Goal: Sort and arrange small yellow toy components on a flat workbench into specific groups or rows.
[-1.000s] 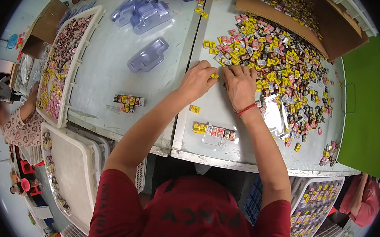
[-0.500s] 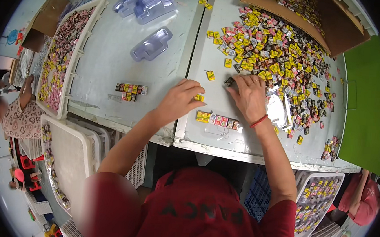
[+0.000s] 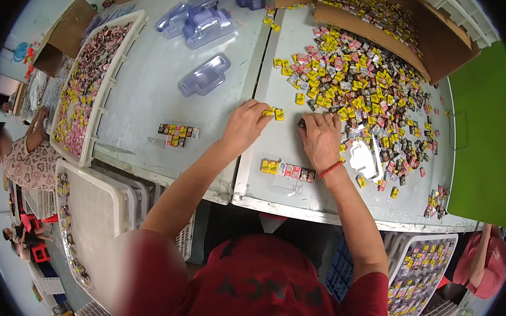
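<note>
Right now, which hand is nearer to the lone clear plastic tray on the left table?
Left: the left hand is off the tray's near right side; the right hand is farther right, beside the heap of small pieces.

A dark red shirt (image 3: 257, 261) is showing dark lettering (image 3: 270, 291) across its front; its short sleeves (image 3: 366, 301) are leaving both forearms (image 3: 183, 191) bare. A thin red bracelet (image 3: 331, 169) is circling the right wrist (image 3: 326, 163).
</note>
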Available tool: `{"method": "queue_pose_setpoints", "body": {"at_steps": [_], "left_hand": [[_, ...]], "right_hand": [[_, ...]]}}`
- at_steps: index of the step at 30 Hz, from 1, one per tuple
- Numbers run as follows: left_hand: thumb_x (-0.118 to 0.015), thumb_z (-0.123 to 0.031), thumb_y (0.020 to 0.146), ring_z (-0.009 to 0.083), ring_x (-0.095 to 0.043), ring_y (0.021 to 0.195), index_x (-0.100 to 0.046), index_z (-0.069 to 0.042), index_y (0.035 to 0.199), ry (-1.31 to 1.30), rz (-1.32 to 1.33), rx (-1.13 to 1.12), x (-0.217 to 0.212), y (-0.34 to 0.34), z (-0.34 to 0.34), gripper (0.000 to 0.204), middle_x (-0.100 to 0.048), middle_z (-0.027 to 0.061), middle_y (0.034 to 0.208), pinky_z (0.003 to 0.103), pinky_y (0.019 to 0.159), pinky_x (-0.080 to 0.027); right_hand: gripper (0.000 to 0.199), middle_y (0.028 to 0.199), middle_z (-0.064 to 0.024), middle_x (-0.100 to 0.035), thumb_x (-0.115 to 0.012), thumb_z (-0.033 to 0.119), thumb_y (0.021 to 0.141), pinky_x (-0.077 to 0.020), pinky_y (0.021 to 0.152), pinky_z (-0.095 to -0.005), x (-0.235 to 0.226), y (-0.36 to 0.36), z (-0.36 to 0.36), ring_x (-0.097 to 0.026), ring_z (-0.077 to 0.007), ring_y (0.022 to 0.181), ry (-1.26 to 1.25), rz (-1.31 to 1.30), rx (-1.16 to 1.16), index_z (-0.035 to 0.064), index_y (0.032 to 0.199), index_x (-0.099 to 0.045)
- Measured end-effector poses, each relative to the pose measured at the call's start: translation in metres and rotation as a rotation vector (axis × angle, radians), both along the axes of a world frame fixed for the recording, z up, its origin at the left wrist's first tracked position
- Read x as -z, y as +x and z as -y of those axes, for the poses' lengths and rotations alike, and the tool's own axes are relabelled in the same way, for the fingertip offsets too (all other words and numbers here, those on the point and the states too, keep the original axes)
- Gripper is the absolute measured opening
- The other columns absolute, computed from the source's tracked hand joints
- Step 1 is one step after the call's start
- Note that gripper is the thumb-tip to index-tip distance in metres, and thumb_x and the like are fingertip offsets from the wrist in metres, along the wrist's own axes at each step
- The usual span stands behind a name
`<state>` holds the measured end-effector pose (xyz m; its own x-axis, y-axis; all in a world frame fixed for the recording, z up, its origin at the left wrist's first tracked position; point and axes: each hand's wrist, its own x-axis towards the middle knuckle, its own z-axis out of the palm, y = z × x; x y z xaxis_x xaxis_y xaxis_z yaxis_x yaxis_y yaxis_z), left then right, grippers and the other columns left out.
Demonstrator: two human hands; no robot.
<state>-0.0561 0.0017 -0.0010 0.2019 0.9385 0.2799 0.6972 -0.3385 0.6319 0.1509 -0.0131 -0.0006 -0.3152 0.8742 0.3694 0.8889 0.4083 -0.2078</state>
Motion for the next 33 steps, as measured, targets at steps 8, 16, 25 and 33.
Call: {"method": "queue_pose_setpoints", "body": {"at_steps": [8,16,25,33], "left_hand": [[-0.066,-0.010,0.080,0.0334,-0.061,0.090,-0.067,-0.004,0.097,0.219,-0.136,0.096,-0.003,0.025,-0.097,0.017,-0.066,0.0143,0.097,0.040,0.080,-0.048],[-0.067,-0.009,0.079,0.0304,-0.059,0.093,-0.067,-0.005,0.099,0.272,-0.255,0.195,0.011,0.046,-0.141,0.021,-0.067,0.0116,0.098,0.038,0.084,-0.048],[-0.068,-0.011,0.076,0.0314,-0.058,0.088,-0.067,-0.008,0.093,0.223,-0.289,0.007,0.012,0.057,-0.142,0.017,-0.066,0.0133,0.091,0.040,0.080,-0.048],[-0.062,-0.015,0.082,0.0344,-0.060,0.087,-0.064,-0.007,0.106,0.141,-0.131,0.050,-0.023,0.005,-0.062,0.025,-0.062,0.0145,0.091,0.041,0.078,-0.049]], "right_hand": [[0.028,0.101,-0.0099,-0.063,-0.069,0.016,0.078,-0.0365,0.098,-0.0508,-0.002,-0.005,0.001,-0.057,-0.0302,0.098,-0.049,-0.034,0.018,0.0053,0.102,-0.063],[0.027,0.101,-0.0102,-0.062,-0.068,0.015,0.079,-0.0341,0.100,-0.0501,-0.003,0.001,0.002,-0.056,-0.0301,0.098,-0.076,-0.051,0.018,0.0049,0.103,-0.062],[0.026,0.101,-0.0098,-0.062,-0.070,0.013,0.076,-0.0341,0.100,-0.0496,0.000,0.000,-0.002,-0.056,-0.0309,0.098,-0.074,-0.092,-0.004,0.0061,0.100,-0.063],[0.028,0.102,-0.0096,-0.063,-0.070,0.015,0.077,-0.0339,0.099,-0.0486,0.005,0.007,-0.006,-0.058,-0.0300,0.098,-0.055,-0.093,-0.007,0.0061,0.103,-0.063]]}}
